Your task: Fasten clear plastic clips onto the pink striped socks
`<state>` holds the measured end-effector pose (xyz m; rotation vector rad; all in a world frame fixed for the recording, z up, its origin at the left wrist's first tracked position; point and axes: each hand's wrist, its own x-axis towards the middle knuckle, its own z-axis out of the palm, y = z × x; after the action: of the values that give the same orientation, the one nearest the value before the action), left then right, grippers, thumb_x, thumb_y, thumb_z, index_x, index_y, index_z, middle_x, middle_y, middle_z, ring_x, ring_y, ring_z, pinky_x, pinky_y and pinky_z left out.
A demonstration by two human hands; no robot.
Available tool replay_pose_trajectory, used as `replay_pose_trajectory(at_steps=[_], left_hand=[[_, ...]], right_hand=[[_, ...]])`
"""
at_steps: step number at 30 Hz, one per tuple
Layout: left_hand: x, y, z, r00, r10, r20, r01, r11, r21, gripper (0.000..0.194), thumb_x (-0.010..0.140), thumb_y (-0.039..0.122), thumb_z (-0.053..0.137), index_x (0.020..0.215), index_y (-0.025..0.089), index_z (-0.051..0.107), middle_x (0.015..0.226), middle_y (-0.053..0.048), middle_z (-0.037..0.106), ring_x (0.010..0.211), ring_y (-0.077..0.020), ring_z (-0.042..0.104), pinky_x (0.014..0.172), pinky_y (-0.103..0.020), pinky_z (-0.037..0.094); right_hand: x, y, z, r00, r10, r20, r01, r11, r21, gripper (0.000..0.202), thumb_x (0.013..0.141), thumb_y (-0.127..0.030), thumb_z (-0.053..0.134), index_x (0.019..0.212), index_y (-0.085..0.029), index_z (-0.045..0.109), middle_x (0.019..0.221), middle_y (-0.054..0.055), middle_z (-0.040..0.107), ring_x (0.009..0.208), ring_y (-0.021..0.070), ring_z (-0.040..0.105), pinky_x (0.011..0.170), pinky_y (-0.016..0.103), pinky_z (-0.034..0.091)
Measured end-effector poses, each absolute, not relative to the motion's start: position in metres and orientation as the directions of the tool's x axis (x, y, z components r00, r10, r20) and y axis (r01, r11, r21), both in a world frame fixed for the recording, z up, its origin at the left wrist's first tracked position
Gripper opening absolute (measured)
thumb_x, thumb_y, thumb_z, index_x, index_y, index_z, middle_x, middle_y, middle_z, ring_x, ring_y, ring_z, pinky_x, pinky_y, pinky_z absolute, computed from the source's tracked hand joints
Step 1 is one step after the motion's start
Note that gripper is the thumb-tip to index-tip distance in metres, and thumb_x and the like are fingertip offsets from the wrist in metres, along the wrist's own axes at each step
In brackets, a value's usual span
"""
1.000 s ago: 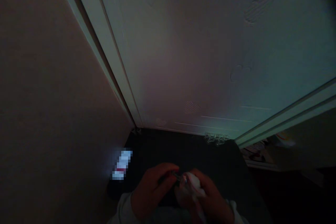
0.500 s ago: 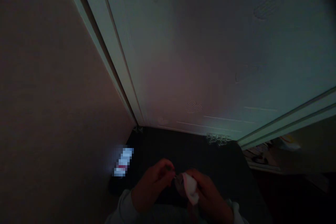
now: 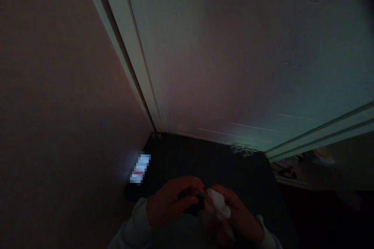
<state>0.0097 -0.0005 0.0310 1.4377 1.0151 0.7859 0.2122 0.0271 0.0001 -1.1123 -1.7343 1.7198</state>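
Observation:
My right hand (image 3: 238,210) grips a soft white and pink piece of fabric (image 3: 219,203), whose lower part hangs down in the dark. Close against its upper edge is my left hand (image 3: 172,198), fingers and thumb curled toward each other. A small shiny thing (image 3: 200,193) shows at the left fingertips, too dim to name. Both hands are above a dark surface (image 3: 187,159), near its front edge.
A glowing screen (image 3: 140,168), blurred into blocks, lies at the surface's left edge by a brown wall (image 3: 73,105). Clear small pieces (image 3: 244,149) sit along the pale embossed panel (image 3: 233,66) behind. Dim items (image 3: 292,163) stand at right.
My left hand has moved right and spread its curl, now meeting the fabric's upper edge. The fabric has turned and slumped slightly in my right hand. The view has shifted a little.

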Motion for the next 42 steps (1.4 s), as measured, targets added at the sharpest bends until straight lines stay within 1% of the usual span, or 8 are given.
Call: replay_pose_trajectory(at_steps=[3,6,10,13,18,29,36,42], left_hand=[[0.012,-0.002,0.026,0.354,0.929,-0.112,0.158,0.059,0.986,0.022,0.082,0.022,0.052,0.103,0.017,0.059,0.101,-0.007,0.060,0.087,-0.0181,0.054,0.076,-0.030,0.042],[0.020,-0.002,0.021,0.276,0.949,-0.150,0.085,0.132,0.988,0.032,0.081,0.026,0.056,0.112,0.020,0.052,0.103,-0.006,0.059,0.088,-0.0183,0.054,0.077,-0.032,0.042],[0.032,-0.001,0.012,0.154,0.964,-0.216,-0.070,0.229,0.971,0.074,0.062,0.021,0.075,0.125,0.023,0.036,0.106,-0.006,0.055,0.095,-0.0209,0.054,0.082,-0.034,0.041],[0.037,-0.002,0.005,0.135,0.963,-0.232,-0.123,0.248,0.961,0.087,0.056,0.015,0.078,0.129,0.024,0.031,0.099,-0.004,0.057,0.091,-0.0201,0.056,0.083,-0.035,0.041],[0.039,-0.002,0.006,0.150,0.966,-0.211,-0.186,0.238,0.953,0.078,0.061,0.007,0.072,0.127,0.023,0.034,0.086,0.001,0.059,0.084,-0.0164,0.056,0.082,-0.033,0.041],[0.044,-0.006,0.013,0.131,0.979,-0.156,-0.156,0.175,0.972,0.065,0.063,0.001,0.059,0.121,0.022,0.037,0.089,0.001,0.053,0.082,-0.0138,0.055,0.077,-0.028,0.044],[0.050,-0.007,0.008,0.091,0.979,-0.181,-0.212,0.196,0.957,0.057,0.065,0.005,0.059,0.116,0.022,0.040,0.085,0.002,0.051,0.076,-0.0119,0.054,0.070,-0.024,0.044],[0.050,-0.007,0.009,0.095,0.976,-0.194,-0.144,0.206,0.968,0.051,0.069,0.009,0.059,0.114,0.021,0.040,0.082,0.002,0.051,0.074,-0.0120,0.053,0.070,-0.025,0.043]], right_hand=[[0.212,0.024,-0.005,-0.551,0.810,-0.200,0.220,-0.089,-0.971,0.015,0.071,-0.031,0.051,0.070,-0.020,0.062,0.063,0.000,0.059,0.060,0.0162,0.053,0.054,0.024,0.042],[0.214,0.022,-0.016,-0.557,0.826,-0.090,0.270,0.077,-0.960,0.018,0.076,-0.029,0.047,0.077,-0.019,0.062,0.065,0.001,0.060,0.059,0.0157,0.054,0.054,0.024,0.041],[0.215,0.021,-0.025,-0.510,0.857,0.074,0.390,0.307,-0.868,0.024,0.075,-0.020,0.043,0.091,-0.019,0.061,0.077,0.005,0.065,0.068,0.0181,0.057,0.061,0.027,0.043],[0.216,0.021,-0.025,-0.505,0.850,0.147,0.440,0.400,-0.804,0.028,0.073,-0.015,0.041,0.093,-0.018,0.060,0.081,0.007,0.065,0.072,0.0202,0.059,0.064,0.030,0.044],[0.215,0.020,-0.017,-0.523,0.840,0.147,0.429,0.408,-0.806,0.027,0.074,-0.014,0.038,0.091,-0.018,0.059,0.077,0.006,0.065,0.069,0.0195,0.059,0.062,0.030,0.044],[0.211,0.021,-0.004,-0.506,0.863,-0.007,0.371,0.211,-0.904,0.021,0.072,-0.016,0.040,0.083,-0.018,0.058,0.067,0.002,0.061,0.063,0.0166,0.057,0.053,0.024,0.040],[0.210,0.022,-0.002,-0.509,0.860,-0.046,0.388,0.182,-0.903,0.022,0.072,-0.020,0.038,0.083,-0.016,0.058,0.062,0.001,0.058,0.054,0.0141,0.052,0.049,0.023,0.037],[0.211,0.021,-0.002,-0.524,0.847,-0.087,0.371,0.135,-0.919,0.021,0.074,-0.021,0.040,0.084,-0.016,0.058,0.066,0.002,0.059,0.057,0.0147,0.053,0.052,0.024,0.039]])
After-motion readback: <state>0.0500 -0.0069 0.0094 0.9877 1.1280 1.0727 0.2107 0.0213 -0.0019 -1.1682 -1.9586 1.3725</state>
